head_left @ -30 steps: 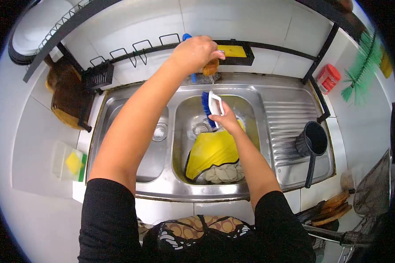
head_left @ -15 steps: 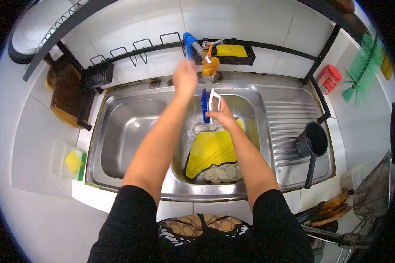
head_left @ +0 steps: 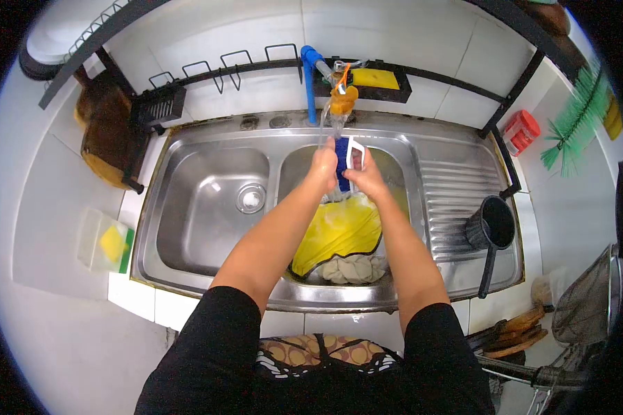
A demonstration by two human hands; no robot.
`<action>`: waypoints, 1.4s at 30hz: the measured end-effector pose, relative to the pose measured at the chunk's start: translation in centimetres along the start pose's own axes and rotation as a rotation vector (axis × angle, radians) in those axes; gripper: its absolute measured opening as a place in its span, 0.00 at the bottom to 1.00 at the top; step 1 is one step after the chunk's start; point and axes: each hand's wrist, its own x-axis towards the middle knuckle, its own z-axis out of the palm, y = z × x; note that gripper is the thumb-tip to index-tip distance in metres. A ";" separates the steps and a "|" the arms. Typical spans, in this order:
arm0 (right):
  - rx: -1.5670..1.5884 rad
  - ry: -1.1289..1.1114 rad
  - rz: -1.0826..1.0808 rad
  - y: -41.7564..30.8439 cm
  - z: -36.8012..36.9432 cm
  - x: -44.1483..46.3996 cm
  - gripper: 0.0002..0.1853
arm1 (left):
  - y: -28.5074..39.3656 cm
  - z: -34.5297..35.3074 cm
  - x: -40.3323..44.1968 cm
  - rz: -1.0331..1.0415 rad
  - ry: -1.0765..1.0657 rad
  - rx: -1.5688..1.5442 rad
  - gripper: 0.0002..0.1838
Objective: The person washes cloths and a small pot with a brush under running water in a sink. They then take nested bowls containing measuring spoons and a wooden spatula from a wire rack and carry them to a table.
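Right hand [head_left: 368, 178]: fingers curled round the white loop handle of a blue-bristled scrub brush [head_left: 344, 164], thumb and fingers closed on it. Left hand [head_left: 323, 166]: up against the bristles on their left side; blurred, can't tell if fingers are spread or pressed together.

Brush is upright over the far part of the right-hand stainless-steel basin [head_left: 399, 190], directly below the metal faucet [head_left: 324, 70] with an orange wrap [head_left: 343, 104] at its mouth. Water is running down onto the brush and hands. Gap from wrap to brush top is small; tight on the far side.

Near side, below the hands: yellow cloth with dark edging [head_left: 340, 232], then a bunched beige cloth [head_left: 354, 270] by the near basin wall. Both forearms cross the near rim.

More room left: metal divider, then the left-hand steel basin [head_left: 201, 207], open above. Right: ribbed steel drainboard [head_left: 457, 183], black long-handled dipper [head_left: 475, 232] near its right edge, well apart from the right forearm.
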 end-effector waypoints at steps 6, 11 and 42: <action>-0.013 -0.061 -0.014 -2.7 0.5 1.3 0.35 | 3.0 1.5 -3.3 0.066 0.040 -0.034 0.29; 0.232 0.068 -0.023 -3.6 0.8 0.6 0.29 | 0.0 0.1 1.0 0.659 -0.106 0.544 0.27; -0.164 0.046 0.074 0.1 -3.6 -4.8 0.29 | 1.3 -3.3 -0.1 -0.134 -0.226 0.343 0.14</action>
